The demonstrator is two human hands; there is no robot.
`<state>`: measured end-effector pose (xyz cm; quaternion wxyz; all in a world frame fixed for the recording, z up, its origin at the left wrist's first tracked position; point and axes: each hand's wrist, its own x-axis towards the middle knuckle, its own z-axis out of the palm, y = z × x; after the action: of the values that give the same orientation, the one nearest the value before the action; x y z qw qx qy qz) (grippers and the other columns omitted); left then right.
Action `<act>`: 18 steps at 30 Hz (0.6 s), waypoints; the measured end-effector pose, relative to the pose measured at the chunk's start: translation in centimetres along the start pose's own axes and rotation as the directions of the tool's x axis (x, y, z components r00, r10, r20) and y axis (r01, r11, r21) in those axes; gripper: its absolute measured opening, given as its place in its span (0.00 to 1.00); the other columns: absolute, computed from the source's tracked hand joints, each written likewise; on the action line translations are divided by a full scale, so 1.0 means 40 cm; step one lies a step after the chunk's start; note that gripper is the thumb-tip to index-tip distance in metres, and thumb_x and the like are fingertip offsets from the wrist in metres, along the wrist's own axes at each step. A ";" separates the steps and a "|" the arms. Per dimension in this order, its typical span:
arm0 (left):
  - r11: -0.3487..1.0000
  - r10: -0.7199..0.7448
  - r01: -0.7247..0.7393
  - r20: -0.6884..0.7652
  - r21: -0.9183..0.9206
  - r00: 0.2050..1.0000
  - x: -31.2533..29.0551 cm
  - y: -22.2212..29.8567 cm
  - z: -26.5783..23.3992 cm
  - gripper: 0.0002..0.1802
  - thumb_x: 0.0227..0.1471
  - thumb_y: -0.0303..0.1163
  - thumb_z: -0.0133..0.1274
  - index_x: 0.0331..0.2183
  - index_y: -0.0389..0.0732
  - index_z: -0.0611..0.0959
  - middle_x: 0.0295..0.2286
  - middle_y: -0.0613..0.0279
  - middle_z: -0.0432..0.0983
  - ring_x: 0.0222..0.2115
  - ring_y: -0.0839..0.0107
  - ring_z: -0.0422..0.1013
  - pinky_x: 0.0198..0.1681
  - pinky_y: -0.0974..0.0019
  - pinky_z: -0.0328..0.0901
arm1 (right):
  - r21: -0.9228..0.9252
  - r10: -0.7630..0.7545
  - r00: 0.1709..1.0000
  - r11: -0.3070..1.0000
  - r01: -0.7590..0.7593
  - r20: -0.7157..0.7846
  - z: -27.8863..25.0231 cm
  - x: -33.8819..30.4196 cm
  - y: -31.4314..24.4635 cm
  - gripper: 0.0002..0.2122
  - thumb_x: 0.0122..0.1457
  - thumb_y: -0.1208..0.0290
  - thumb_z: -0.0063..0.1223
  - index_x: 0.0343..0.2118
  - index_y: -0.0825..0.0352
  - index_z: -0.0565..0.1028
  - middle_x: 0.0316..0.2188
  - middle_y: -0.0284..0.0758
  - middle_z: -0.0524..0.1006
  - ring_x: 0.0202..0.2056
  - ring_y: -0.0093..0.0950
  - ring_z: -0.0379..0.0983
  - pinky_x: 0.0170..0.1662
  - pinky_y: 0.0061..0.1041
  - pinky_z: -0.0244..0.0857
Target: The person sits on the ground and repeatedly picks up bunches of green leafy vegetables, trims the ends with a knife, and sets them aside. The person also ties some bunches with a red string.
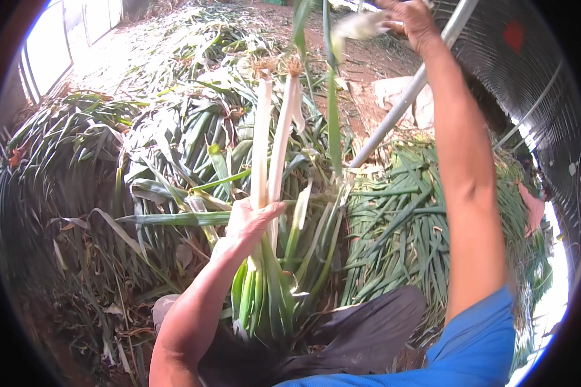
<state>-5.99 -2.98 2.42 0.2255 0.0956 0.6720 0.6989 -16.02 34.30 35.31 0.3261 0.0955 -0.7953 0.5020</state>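
My left hand (248,222) is closed round green onions (280,142) at mid-stalk. Two long white shanks stand up from my fist, with tan root tufts at the top. Their green leaves hang down over my lap. My right hand (410,22) is raised at the upper right, its fingers closed on a peeled onion leaf. The leaf's pale end (361,26) is smeared by motion. A long green blade (333,119) hangs from it, beside the white shanks.
Heaped green onions lie to the left (64,148), ahead (193,122) and to the right (394,226). A slanting metal pole (394,119) stands beyond the right heap. Crumpled pale sheeting (410,100) lies behind it. Dark ribbed sheeting (542,84) rises at the far right.
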 end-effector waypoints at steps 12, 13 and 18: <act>0.997 -0.044 0.024 0.281 0.073 0.959 -0.031 0.004 0.039 0.26 0.46 0.50 0.67 0.40 0.40 0.87 0.29 0.61 0.82 0.31 0.73 0.75 0.40 0.64 0.68 | -0.100 0.336 0.742 0.933 -0.345 0.580 0.255 -0.457 0.025 0.16 0.62 0.61 0.61 0.36 0.74 0.81 0.22 0.36 0.80 0.20 0.19 0.75 0.20 0.19 0.68; 0.999 -0.032 0.016 0.330 0.052 0.944 -0.035 0.008 0.039 0.26 0.46 0.50 0.67 0.40 0.40 0.87 0.29 0.61 0.82 0.31 0.73 0.75 0.40 0.64 0.68 | -0.170 0.358 0.707 0.931 -0.324 0.610 0.212 -0.440 0.025 0.14 0.62 0.63 0.60 0.37 0.73 0.81 0.25 0.38 0.81 0.20 0.21 0.75 0.21 0.21 0.69; 0.994 -0.030 -0.015 0.383 0.112 0.923 -0.026 -0.006 0.065 0.28 0.46 0.51 0.68 0.41 0.39 0.87 0.26 0.63 0.82 0.26 0.74 0.74 0.35 0.65 0.68 | 0.190 0.312 0.941 0.924 -0.332 0.128 0.055 -0.401 -0.003 0.12 0.66 0.66 0.53 0.33 0.72 0.78 0.22 0.38 0.78 0.19 0.27 0.76 0.23 0.29 0.75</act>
<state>-3.91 -1.11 2.55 0.3497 0.2407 0.6535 0.6267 -4.55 29.55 24.92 0.1891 0.0210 -0.7576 0.6244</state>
